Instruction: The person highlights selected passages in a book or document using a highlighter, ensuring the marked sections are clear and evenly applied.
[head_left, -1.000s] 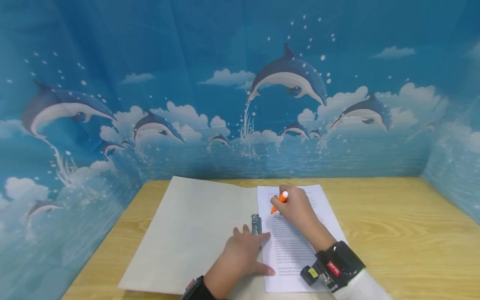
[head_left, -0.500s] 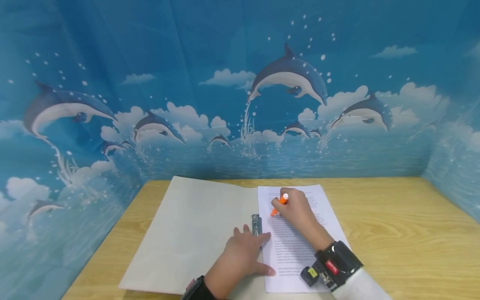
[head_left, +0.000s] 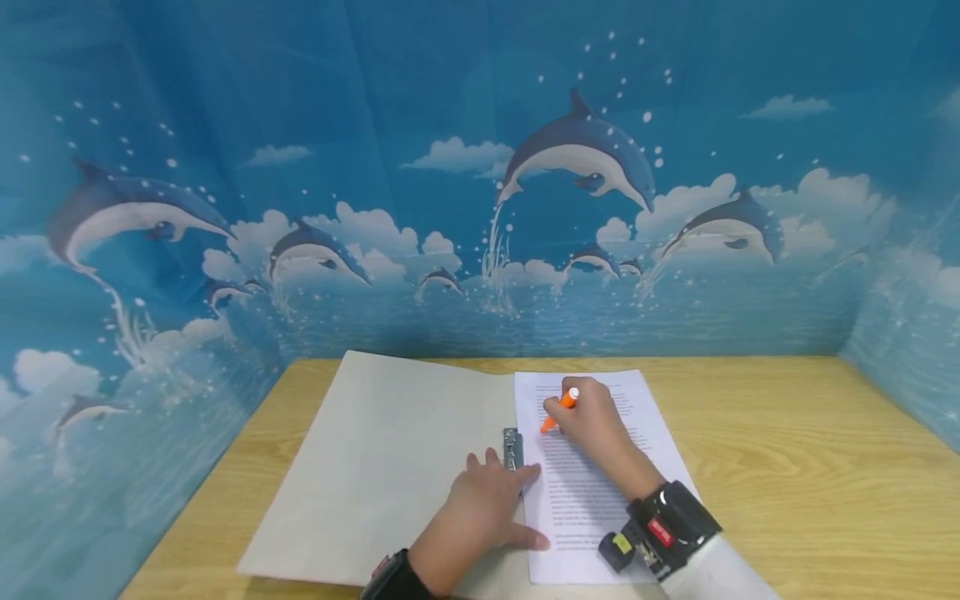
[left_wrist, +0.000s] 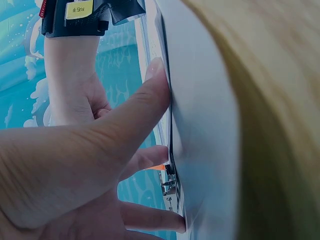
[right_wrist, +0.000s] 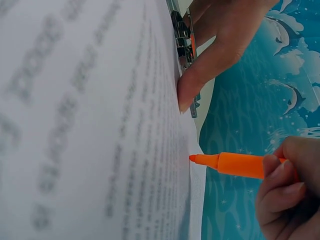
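My right hand [head_left: 596,417] grips an orange highlighter [right_wrist: 240,165], its tip right at the printed paper [head_left: 585,500] near the left ends of the upper lines. In the right wrist view the fingers are curled round the barrel. My left hand [head_left: 483,504] lies spread, its thumb and forefinger resting on the paper's left margin. The other fingers reach over the inner side of an open pale folder [head_left: 390,467]. A metal clip [head_left: 512,448] at the folder's fold shows just beyond the left fingers. The sheets lie on the folder's right half, which they mostly hide.
The folder lies on a wood-grain table [head_left: 810,467]. Behind and to both sides hangs a blue backdrop [head_left: 420,83] printed with dolphins and clouds. A black wrist camera band [head_left: 675,525] on the right arm sits over the paper's lower right corner.
My right hand and the highlighter have shifted very slightly down the page, toward the near side. The left hand, the paper and the folder have stayed in place.
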